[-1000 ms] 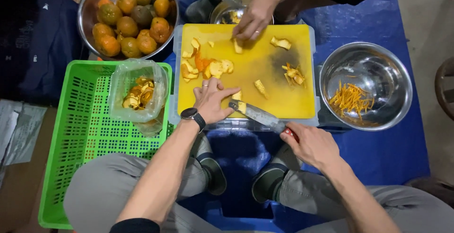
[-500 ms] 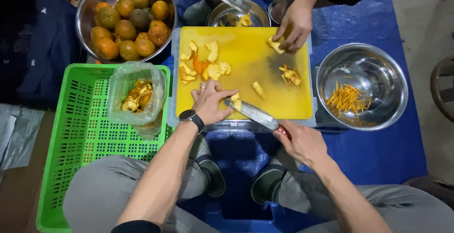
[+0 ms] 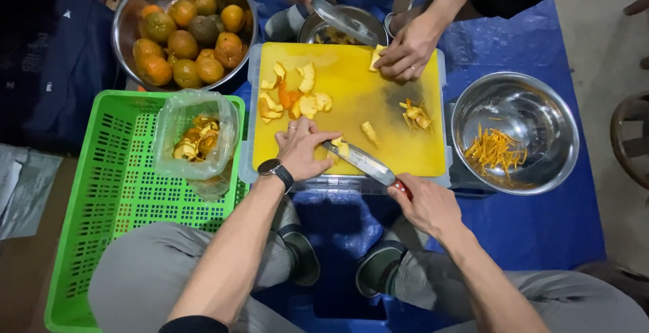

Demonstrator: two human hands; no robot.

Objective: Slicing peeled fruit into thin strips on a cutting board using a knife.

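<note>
Pressing down on the near edge of the yellow rectangular plastic cutting board (image 3: 351,96), the left hand (image 3: 301,149) lies with fingers curled over a small piece of orange peel (image 3: 340,147), a dark wristwatch (image 3: 276,170) on its wrist. The right hand (image 3: 426,204) is closed round the red handle of a long steel kitchen knife (image 3: 362,162), whose blade slants up and left until its tip meets the peel just beside the left fingertips. More pale peel pieces (image 3: 294,96) lie scattered on the board's far left part, and a small heap of cut strips (image 3: 416,113) sits toward its right. At the far edge another person's hand (image 3: 405,52) pinches a peel piece. Right of the board stands a round steel bowl (image 3: 534,103) holding thin orange shreds (image 3: 493,150). To the left, a clear plastic bag (image 3: 196,137) of peel rests in a green slatted plastic crate (image 3: 115,191), beyond which a large steel basin (image 3: 135,8) holds whole oranges (image 3: 186,39).
</note>
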